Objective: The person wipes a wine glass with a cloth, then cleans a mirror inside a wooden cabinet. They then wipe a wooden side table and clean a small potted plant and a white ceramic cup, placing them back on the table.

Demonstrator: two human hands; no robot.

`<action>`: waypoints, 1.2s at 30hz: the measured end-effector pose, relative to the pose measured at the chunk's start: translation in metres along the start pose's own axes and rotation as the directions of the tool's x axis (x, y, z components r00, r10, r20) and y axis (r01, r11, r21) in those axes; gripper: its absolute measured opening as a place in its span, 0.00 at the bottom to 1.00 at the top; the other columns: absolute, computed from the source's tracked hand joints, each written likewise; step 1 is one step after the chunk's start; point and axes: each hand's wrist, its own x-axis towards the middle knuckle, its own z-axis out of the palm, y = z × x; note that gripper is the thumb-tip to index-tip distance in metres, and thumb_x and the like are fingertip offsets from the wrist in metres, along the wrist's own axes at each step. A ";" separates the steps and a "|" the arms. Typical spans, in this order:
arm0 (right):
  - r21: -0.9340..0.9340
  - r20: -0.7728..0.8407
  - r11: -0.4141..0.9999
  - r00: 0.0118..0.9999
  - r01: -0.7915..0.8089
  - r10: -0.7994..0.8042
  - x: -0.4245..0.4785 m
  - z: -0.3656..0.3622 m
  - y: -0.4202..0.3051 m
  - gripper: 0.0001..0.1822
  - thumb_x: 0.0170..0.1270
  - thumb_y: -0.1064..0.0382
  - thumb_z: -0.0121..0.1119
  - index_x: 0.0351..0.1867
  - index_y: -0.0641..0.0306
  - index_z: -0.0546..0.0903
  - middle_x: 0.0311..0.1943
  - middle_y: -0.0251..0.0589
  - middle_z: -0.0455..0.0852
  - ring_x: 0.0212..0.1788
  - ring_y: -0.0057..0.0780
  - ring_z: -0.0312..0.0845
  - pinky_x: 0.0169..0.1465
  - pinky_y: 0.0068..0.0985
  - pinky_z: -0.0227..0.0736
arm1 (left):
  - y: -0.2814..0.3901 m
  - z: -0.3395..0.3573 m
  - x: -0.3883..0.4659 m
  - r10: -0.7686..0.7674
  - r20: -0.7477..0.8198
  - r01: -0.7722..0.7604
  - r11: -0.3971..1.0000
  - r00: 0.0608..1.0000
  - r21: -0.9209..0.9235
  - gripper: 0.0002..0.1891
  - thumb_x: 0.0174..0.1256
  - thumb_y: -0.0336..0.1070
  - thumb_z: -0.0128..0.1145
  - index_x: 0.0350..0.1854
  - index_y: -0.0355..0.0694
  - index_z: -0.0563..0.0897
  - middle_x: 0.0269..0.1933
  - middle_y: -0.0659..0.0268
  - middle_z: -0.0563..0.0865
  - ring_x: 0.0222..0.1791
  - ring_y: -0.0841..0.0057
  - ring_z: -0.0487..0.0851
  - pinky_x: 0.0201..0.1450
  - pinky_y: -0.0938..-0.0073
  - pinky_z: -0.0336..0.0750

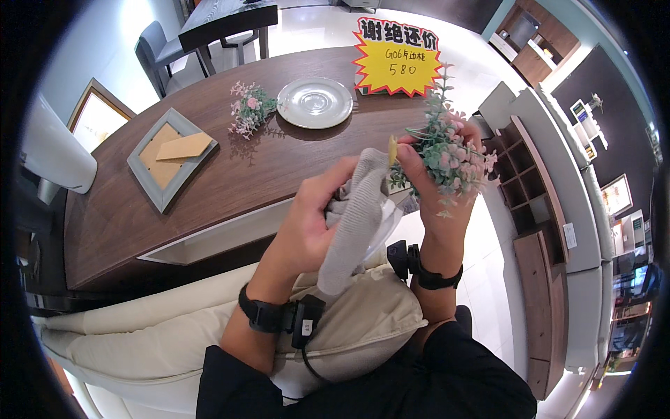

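My left hand [310, 220] grips a grey ribbed cloth [349, 235], bunched between thumb and fingers. A clear, see-through piece [386, 222] shows at the cloth's right side; I cannot tell what it is. In my right hand [430, 194] is a bunch of artificial flowers [454, 152], with pink blossoms and green leaves. A small yellow piece [392, 150] sits at my right thumb tip, against the cloth's upper edge. Both hands are raised over the near edge of a dark wooden sideboard [261, 173].
On the sideboard lie a grey picture frame [145, 180], back side up, another flower bunch [251, 111] and a white plate [314, 105]. A yellow price sign [398, 65] with writing stands behind. A cream leather sofa [157, 335] is below my arms; a white vessel [65, 152] is at left.
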 end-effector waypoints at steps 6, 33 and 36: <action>-0.079 0.165 0.997 0.986 -0.002 0.015 0.027 0.007 0.034 0.26 0.49 0.67 0.75 0.48 0.63 0.74 0.35 0.39 0.86 0.38 0.28 0.83 0.46 0.24 0.77 | -0.007 -0.012 0.004 -0.019 -0.335 -0.130 0.900 0.942 -0.416 0.19 0.74 0.40 0.46 0.58 0.32 0.75 0.51 0.54 0.83 0.51 0.66 0.83 0.59 0.66 0.77; -0.337 0.605 0.934 0.787 0.117 0.120 0.098 0.120 0.118 0.46 0.49 0.37 0.72 0.67 0.60 0.72 0.61 0.67 0.71 0.63 0.57 0.71 0.64 0.40 0.68 | -0.036 -0.026 -0.008 -0.441 -0.335 -0.163 0.383 0.832 -0.909 0.26 0.73 0.60 0.42 0.59 0.46 0.77 0.59 0.64 0.81 0.59 0.66 0.79 0.65 0.58 0.73; -0.394 0.592 0.901 0.800 0.183 0.097 0.099 0.106 0.099 0.53 0.45 0.35 0.74 0.71 0.58 0.66 0.64 0.72 0.66 0.65 0.63 0.67 0.67 0.43 0.65 | -0.035 -0.026 -0.009 -0.456 -0.334 -0.178 0.351 0.825 -0.919 0.27 0.73 0.60 0.42 0.62 0.46 0.75 0.61 0.64 0.80 0.61 0.65 0.78 0.66 0.58 0.72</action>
